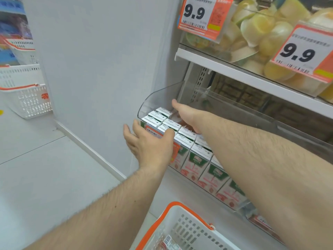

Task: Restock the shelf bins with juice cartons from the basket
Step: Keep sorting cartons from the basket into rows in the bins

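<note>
Cartons (187,141) packed upright in the clear shelf bin (153,98), in tight rows running along the shelf from the far left end toward the lower right; white tops up, green-and-red fronts showing "100%" through the bin's front wall. Open room only at the far left rear of the bin, past the last white tops, directly ahead of the right hand (187,114). Right hand reached in over the rows, deep into that rear corner, fingertips hidden behind the cartons, so grip impossible to tell. Left hand (149,141) spread wide and flat against the bin's front at its left end, thumb hooked over the front carton tops, holding nothing. Right hand nearer the gap; left likely bracing the row. More stock low in the white, orange-rimmed basket (180,230) below, only a label corner visible. Above, price tags (198,13) marked 9.9 and pale cups (261,29).
</note>
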A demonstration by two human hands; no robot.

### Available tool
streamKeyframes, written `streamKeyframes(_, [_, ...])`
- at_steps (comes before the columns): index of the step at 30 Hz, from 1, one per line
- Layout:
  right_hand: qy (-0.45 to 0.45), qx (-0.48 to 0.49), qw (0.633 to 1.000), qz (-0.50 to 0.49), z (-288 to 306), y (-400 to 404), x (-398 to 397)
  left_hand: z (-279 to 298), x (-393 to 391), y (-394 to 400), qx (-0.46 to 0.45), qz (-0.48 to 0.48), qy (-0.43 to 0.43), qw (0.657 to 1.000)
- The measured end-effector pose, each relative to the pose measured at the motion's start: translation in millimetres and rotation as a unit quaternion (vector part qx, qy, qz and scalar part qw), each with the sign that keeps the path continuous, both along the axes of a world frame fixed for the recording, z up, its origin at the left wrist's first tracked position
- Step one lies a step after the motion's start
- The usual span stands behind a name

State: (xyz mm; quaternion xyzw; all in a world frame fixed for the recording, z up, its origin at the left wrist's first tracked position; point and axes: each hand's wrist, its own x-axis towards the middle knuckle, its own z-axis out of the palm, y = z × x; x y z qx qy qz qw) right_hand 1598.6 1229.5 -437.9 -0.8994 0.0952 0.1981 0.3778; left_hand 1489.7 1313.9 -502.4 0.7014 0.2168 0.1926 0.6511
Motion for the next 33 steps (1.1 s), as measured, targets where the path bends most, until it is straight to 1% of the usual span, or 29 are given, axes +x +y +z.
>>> streamKeyframes(2, [-0.069,-0.048,0.996,-0.005,4,-9,-13,5,-12,1,0.103,0.017,-0.047,0.993])
streamKeyframes(4, [-0.162,-0.105,0.981,0.003,6,-25,-25,9,-24,-1,0.195,-0.009,-0.118,0.974])
streamKeyframes(6, [-0.265,-0.172,0.949,0.003,6,-41,-47,12,-36,-4,0.223,-0.102,-0.147,0.958])
streamKeyframes(8, [-0.351,-0.22,0.91,0.001,2,-55,-78,14,-49,-10,0.225,-0.212,-0.124,0.943])
streamKeyframes(9, [-0.401,-0.233,0.886,0.005,-4,-60,-96,16,-55,-14,0.24,-0.253,-0.112,0.93])
streamKeyframes(11, [-0.515,-0.235,0.823,0.037,-15,-68,-135,14,-68,-26,0.293,-0.326,-0.091,0.894])
streamKeyframes(12, [-0.562,-0.219,0.796,0.053,-21,-73,-154,11,-77,-34,0.323,-0.367,-0.072,0.869])
streamKeyframes(13, [-0.594,-0.2,0.776,0.066,-28,-79,-172,7,-86,-41,0.35,-0.409,-0.053,0.841])
streamKeyframes(14, [-0.611,-0.182,0.766,0.081,-37,-86,-188,1,-93,-48,0.378,-0.446,-0.031,0.811])
streamKeyframes(15, [-0.611,-0.165,0.768,0.095,-46,-93,-204,-6,-98,-54,0.409,-0.474,-0.014,0.78])
streamKeyframes(17, [-0.583,-0.14,0.794,0.1,-71,-108,-231,-20,-106,-63,0.47,-0.531,0.001,0.705])
streamKeyframes(18, [-0.559,-0.129,0.814,0.092,-84,-116,-242,-28,-107,-67,0.489,-0.55,0.014,0.677])
streamKeyframes(21, [-0.447,-0.093,0.89,0.023,-126,-143,-264,-52,-109,-72,0.509,-0.596,0.072,0.617])
streamKeyframes(23, [-0.352,-0.081,0.931,-0.042,-154,-163,-274,-72,-110,-73,0.545,-0.61,0.114,0.565])
streamKeyframes(25, [-0.247,-0.053,0.961,-0.114,-185,-183,-283,-91,-111,-75,0.564,-0.62,0.144,0.525])
streamKeyframes(26, [-0.193,-0.029,0.968,-0.159,-202,-192,-287,-99,-111,-76,0.568,-0.624,0.152,0.514])
streamKeyframes(27, [-0.142,0.002,0.967,-0.213,-220,-201,-289,-109,-110,-77,0.571,-0.626,0.161,0.507])
streamKeyframes(28, [-0.095,0.036,0.958,-0.268,-237,-209,-291,-118,-109,-78,0.575,-0.624,0.169,0.502])
streamKeyframes(30, [0.003,0.095,0.924,-0.369,-267,-221,-294,-139,-108,-80,0.589,-0.611,0.182,0.496])
streamKeyframes(33, [0.124,0.138,0.878,-0.442,-310,-235,-297,-178,-111,-90,0.628,-0.581,0.184,0.484])
